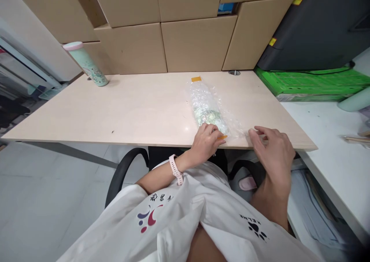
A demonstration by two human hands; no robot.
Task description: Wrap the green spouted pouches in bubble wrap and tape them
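White shirt with printed marks fills the bottom, a pale pink watch worn on the left wrist. Left hand is curled over the near end of a bubble-wrapped bundle, fingertips set at a strip of orange tape — whether it is pinched cannot be told. Right hand is held loosely open, fingers spread just beside the wrap's loose edge. The bundle is laid lengthwise on the wooden table, near its front edge. A mint tumbler is stood far left — well apart — before stacked cardboard boxes. A green crate is seen at right.
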